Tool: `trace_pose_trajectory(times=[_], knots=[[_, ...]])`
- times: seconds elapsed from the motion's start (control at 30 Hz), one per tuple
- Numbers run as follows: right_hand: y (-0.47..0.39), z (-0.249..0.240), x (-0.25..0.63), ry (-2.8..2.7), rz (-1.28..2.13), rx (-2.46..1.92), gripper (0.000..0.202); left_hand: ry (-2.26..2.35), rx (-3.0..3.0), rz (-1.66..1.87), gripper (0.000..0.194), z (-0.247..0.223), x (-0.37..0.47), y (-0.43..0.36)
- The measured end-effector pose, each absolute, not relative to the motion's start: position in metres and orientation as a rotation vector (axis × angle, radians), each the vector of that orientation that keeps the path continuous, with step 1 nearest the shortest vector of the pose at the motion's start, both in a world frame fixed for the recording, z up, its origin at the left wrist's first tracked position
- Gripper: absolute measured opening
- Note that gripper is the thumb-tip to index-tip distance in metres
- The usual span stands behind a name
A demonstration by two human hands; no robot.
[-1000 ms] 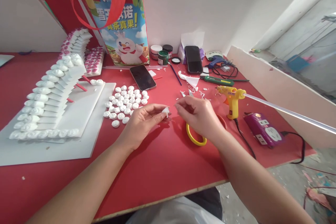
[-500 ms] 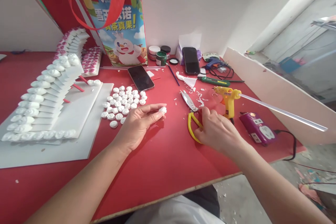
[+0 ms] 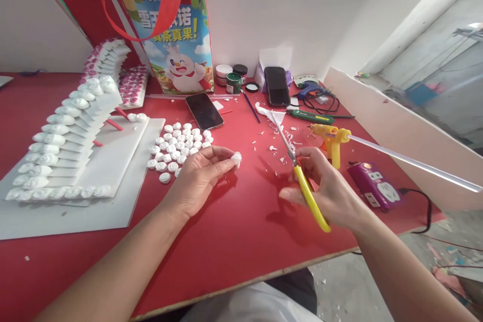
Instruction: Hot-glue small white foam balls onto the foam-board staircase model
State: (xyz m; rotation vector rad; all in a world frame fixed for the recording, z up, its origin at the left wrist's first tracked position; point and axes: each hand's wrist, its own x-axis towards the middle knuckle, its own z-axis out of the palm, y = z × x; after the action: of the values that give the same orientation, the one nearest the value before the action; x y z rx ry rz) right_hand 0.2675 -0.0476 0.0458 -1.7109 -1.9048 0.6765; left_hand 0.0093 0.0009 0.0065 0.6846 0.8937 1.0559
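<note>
Over red table (image 3: 241,241), L hand (image 3: 199,176) pinched on sm. wht piece (image 3: 237,159), R hand (image 3: 334,188) clasping yellow-handled scissors (image 3: 310,198), wht rosettes (image 3: 171,148) nr L hand.

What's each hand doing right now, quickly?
Left hand: closed, pinching a small white rosette between thumb and fingers.
Right hand: holding yellow-handled scissors, blades pointing away from the person.

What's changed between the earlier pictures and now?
The right hand moved rightward, took hold of the yellow-handled scissors and lifted them off the table. The left hand still pinches the small white piece; the glue gun and loose white rosettes stayed put.
</note>
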Motion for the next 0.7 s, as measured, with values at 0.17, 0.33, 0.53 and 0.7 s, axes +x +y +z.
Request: trace_pose_trajectory(times=[0.17,0.33,0.53,0.7], knots=[[-0.059,0.053,0.250,-2.042,0.660,-1.700,0.071,0.924,0.757,1.063,0.029,0.005,0.010,0.000],[-0.065,0.043,0.241,-2.112,0.568,-1.693,0.064,0.959,0.835,1.087,0.029,0.003,0.012,-0.001],[-0.064,0.037,0.237,-2.127,0.542,-1.675,0.059,0.895,0.828,1.096,0.027,0.003,0.012,-0.002],[-0.062,0.040,0.234,-2.117,0.573,-1.679,0.053,0.872,0.846,1.091,0.025,0.002,0.011,-0.001]])
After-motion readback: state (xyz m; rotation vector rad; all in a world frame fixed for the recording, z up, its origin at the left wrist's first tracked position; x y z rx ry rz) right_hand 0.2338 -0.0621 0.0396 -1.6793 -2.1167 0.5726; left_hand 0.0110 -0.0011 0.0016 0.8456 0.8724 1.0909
